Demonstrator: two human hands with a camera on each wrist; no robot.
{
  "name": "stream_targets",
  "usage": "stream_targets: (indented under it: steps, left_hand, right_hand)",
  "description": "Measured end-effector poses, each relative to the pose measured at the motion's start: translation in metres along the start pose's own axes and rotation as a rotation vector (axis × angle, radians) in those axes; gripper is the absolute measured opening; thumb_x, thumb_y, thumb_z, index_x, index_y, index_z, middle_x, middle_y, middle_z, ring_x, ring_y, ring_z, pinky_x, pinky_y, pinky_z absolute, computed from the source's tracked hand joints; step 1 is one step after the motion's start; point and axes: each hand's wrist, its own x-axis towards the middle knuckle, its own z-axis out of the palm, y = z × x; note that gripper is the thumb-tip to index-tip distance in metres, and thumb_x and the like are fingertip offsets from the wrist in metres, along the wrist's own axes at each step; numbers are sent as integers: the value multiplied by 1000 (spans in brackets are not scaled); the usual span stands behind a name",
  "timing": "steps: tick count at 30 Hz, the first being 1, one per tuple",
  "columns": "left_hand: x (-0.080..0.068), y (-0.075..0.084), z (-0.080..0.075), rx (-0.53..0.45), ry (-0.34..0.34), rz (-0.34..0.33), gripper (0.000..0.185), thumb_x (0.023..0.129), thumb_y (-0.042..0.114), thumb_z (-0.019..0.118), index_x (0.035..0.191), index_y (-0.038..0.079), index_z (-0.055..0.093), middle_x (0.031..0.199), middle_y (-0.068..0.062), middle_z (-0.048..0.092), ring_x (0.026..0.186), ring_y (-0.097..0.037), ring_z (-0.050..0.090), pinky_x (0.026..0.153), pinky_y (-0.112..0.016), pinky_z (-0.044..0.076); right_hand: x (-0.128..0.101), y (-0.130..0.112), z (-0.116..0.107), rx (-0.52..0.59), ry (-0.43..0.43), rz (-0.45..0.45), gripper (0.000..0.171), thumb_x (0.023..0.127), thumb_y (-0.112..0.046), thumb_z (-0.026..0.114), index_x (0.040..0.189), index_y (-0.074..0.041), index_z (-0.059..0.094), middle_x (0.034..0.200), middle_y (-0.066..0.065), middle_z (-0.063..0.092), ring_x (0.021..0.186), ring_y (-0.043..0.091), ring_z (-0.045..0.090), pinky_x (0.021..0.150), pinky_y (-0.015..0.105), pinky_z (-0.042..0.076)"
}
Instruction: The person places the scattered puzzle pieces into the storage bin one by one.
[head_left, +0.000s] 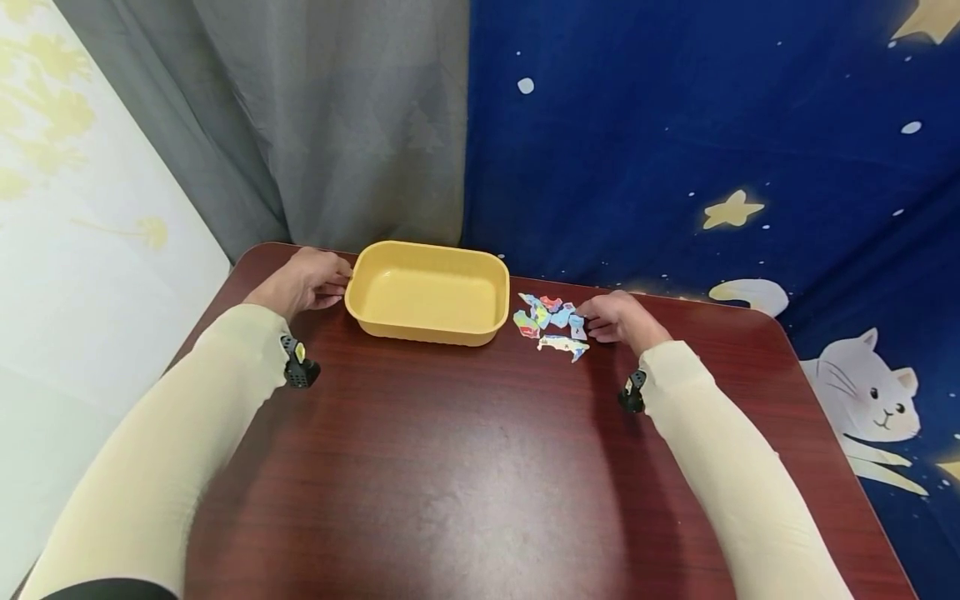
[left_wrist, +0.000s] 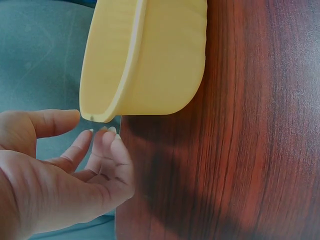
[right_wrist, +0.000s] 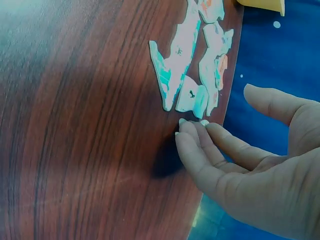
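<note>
On the dark wood table (head_left: 465, 467), our right hand (head_left: 618, 318) has loose, straight fingertips (right_wrist: 192, 126) just beside the puzzle pieces (head_left: 553, 323), pinching nothing. Left hand (head_left: 306, 282) is relaxed against the yellow tub (head_left: 427, 292) rim, not gripping. Risk as we judge it — the thin, flat pieces skid or scatter under a careless nudge; the unheld tub could slide.

Dark wood table (head_left: 465, 467); grey curtain (head_left: 337, 125); starry blue cloth (head_left: 712, 125), perhaps blanket.
</note>
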Motion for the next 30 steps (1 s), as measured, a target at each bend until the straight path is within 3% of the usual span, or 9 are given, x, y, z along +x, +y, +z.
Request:
stream_targets:
  steps: [7,13,17,19,24,30]
  left_hand:
    - [3,-2,2,-4,26,-7,14,86,11,53,98,5,50,73,-2,56,65,-15,55,67,-30,49]
    - [8,-4,5,-34,35,-18,17,86,10,53,102,5,54,67,-1,55,58,-13,53,63,-29,48]
    - [10,-5,6,-29,42,-35,24,87,11,52,111,5,53,70,-3,54,57,-13,52,63,-29,48]
    - [10,-6,7,-27,45,-37,28,88,11,51,115,5,53,71,-3,53,57,-14,52,63,-29,49]
    - [11,-8,7,-35,42,-24,32,87,9,50,120,6,53,70,-4,53,55,-14,51,59,-28,48]
    - [13,-6,9,-45,38,-21,34,86,6,50,121,8,53,71,-3,51,54,-13,50,56,-26,47]
  right_hand:
    - [7,1,8,-25,59,14,44,84,-16,61,122,1,47,119,18,47,96,29,52,85,38,45]
    - [14,4,16,-64,161,15,32,78,-12,65,106,0,54,97,13,54,78,24,54,74,35,48]
    - [16,4,24,-157,237,-1,19,74,-11,67,87,-2,58,71,6,50,62,20,50,58,29,46]
    - [14,4,29,-263,282,-28,16,72,-14,68,81,-4,59,66,4,47,59,19,47,52,27,42]
    - [7,4,37,-470,383,-79,16,72,-18,66,77,-4,60,81,9,54,71,23,46,59,30,41]
    - [3,2,40,-451,420,-56,18,74,-17,65,85,-3,62,94,13,57,81,26,48,68,33,43]
